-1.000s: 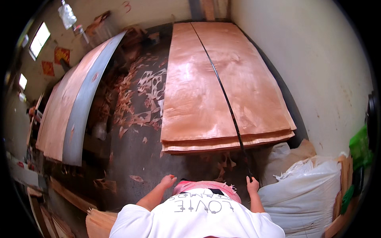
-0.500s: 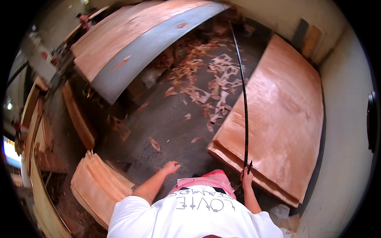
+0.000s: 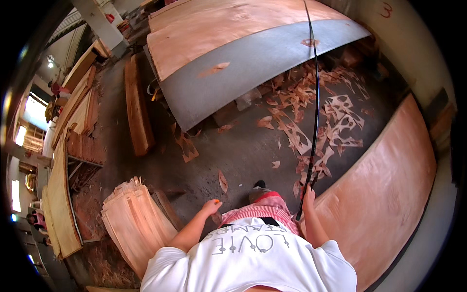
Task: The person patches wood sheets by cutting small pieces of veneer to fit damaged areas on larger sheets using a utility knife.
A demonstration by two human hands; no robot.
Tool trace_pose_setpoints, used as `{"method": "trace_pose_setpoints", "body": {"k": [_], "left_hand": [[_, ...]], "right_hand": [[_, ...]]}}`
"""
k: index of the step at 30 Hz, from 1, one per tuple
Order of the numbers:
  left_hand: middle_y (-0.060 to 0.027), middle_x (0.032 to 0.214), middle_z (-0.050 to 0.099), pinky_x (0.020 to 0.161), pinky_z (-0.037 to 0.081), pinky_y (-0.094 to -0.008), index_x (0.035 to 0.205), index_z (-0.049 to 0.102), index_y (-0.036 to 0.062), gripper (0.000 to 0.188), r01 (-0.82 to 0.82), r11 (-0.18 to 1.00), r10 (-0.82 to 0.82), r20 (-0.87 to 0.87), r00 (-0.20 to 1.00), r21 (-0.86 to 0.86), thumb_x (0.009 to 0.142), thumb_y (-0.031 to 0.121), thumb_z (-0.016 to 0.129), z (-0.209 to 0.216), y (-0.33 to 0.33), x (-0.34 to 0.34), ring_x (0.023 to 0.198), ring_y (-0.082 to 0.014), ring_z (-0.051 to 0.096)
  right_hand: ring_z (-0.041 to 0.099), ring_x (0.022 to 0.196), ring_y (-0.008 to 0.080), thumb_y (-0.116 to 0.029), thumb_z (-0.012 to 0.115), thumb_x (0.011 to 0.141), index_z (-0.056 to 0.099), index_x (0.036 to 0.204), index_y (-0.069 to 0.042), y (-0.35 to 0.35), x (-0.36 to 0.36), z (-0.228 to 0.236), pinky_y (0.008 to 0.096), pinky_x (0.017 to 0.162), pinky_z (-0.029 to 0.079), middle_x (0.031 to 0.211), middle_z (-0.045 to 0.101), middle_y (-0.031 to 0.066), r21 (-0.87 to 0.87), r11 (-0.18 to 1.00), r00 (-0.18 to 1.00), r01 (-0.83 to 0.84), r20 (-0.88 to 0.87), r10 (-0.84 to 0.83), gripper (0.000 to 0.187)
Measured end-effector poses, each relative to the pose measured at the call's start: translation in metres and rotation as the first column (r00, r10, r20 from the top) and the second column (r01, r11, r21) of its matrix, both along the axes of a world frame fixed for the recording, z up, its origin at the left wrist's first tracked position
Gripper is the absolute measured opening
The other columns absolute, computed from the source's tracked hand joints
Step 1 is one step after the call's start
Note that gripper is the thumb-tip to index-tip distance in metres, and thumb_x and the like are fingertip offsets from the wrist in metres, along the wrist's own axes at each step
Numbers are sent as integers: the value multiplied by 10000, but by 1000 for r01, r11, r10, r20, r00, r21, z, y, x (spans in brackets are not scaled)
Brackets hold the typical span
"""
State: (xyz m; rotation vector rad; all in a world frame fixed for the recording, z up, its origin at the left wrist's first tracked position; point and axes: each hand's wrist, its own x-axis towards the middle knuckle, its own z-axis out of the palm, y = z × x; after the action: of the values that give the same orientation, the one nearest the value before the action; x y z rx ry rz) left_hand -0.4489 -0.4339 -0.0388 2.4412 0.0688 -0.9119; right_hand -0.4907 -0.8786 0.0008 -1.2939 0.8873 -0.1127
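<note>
My right hand (image 3: 308, 195) is closed around a long, thin black rod (image 3: 316, 97), whose far end reaches up past the grey-topped table. A short dark piece (image 3: 314, 182) sticks out beside the rod at the same hand; its kind is unclear. My left hand (image 3: 211, 208) is closed in front of my waist, with a small orange tip (image 3: 218, 201) showing at the fingers. What that orange thing is, I cannot make out. Left of this arm stands a stack of narrow veneer strips (image 3: 134, 214). To my right lies a broad stack of reddish veneer sheets (image 3: 384, 194).
Ahead is a large table (image 3: 204, 100) with a grey surface, bearing wide veneer sheets (image 3: 194, 36). Torn veneer scraps (image 3: 343, 117) litter the dark floor (image 3: 209, 151). A long bundle of boards (image 3: 138, 107) lies at left; a wall (image 3: 408, 53) rises at right.
My view has swung left and moved forward, so the right-hand stack sits closer beside me and more of the workshop shows at left. The rod is still in my right hand.
</note>
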Motion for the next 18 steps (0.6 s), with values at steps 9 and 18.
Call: {"method": "trace_pose_setpoints", "body": {"k": [9, 18], "left_hand": [[-15, 781, 585, 645, 417, -242, 998, 579, 3, 351, -488, 770, 502, -82, 861, -411, 856, 319, 521, 42, -23, 166, 720, -90, 517], [-130, 961, 606, 780, 436, -288, 1142, 495, -4, 443, -321, 673, 668, 361, 651, -666, 866, 343, 506, 59, -47, 446, 893, -181, 579]], "right_hand": [[433, 443, 126, -380, 438, 889, 538, 793, -32, -22, 237, 30, 260, 408, 362, 577, 454, 22, 172, 985, 1000, -12, -18, 15, 375], [454, 448, 131, -408, 447, 877, 554, 813, -34, -51, 355, 20, 261, 417, 385, 555, 462, 25, 85, 996, 999, -35, -17, 37, 395]]}}
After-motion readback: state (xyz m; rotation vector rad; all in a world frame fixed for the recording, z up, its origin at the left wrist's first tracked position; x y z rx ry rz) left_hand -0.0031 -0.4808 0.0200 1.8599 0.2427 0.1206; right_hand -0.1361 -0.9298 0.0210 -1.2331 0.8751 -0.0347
